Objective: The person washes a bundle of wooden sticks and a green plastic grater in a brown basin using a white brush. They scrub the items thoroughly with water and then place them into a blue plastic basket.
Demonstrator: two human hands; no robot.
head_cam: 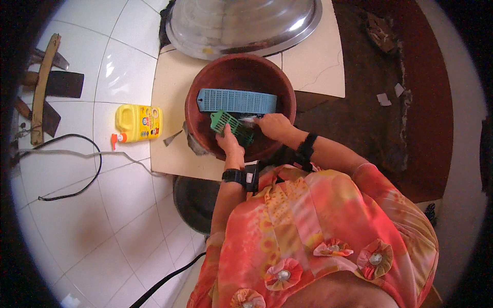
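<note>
My left hand (pixel 230 144) grips a small green plastic slotted holder (pixel 224 120), tilted inside a reddish-brown basin (pixel 195 88). Close beside it, my right hand (pixel 275 125) pinches a small whitish tool (pixel 250 120), perhaps a brush; its working end is too blurred to identify. Behind both hands, a long light-blue perforated plastic rack (pixel 237 101) lies across the basin. The lower end of the green holder is dark and partly lost against the basin.
The basin stands on a tiled counter (pixel 175 84), with a large metal bowl or lid (pixel 246 27) behind it. Left are a yellow pump bottle (pixel 139 122) and knives in a wooden wall rack (pixel 45 88). A dark pan (pixel 194 204) sits below the counter's front edge.
</note>
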